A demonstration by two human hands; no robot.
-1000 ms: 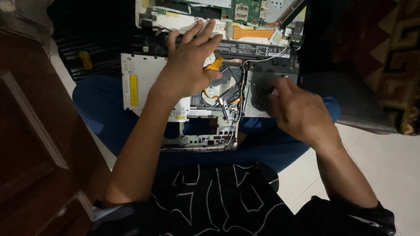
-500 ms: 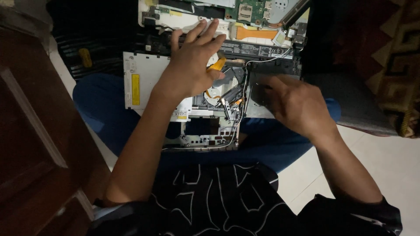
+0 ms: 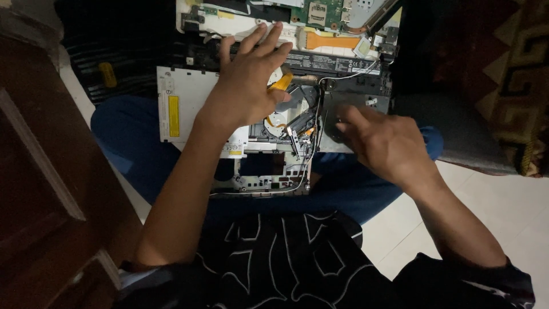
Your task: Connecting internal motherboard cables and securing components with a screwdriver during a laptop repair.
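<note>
I sit on a pale tiled floor (image 3: 503,212) with an opened laptop (image 3: 274,103) resting across my lap, on my blue trousers (image 3: 126,143). A dark wooden cabinet (image 3: 40,171) stands close on my left, and a patterned rug (image 3: 514,74) lies to my right.

The laptop's cover is off, so its inner parts show. A flat silver disc drive (image 3: 183,106) fills its left side. Along the far edge sits a green circuit board (image 3: 323,12) with an orange flat cable (image 3: 337,41) just below it. A long black battery bar (image 3: 331,60) runs across the middle.

My left hand (image 3: 246,86) lies flat on the laptop, fingers spread and open, palm pressing down over the middle parts. A small yellow-orange tool (image 3: 282,83) pokes out beside my thumb; I cannot tell whether I grip it.

My right hand (image 3: 383,140) rests on the dark grey panel (image 3: 349,103) at the laptop's right side, fingers loosely stretched, fingertips touching the panel, holding nothing.

Thin wires (image 3: 311,123) run between my two hands.
</note>
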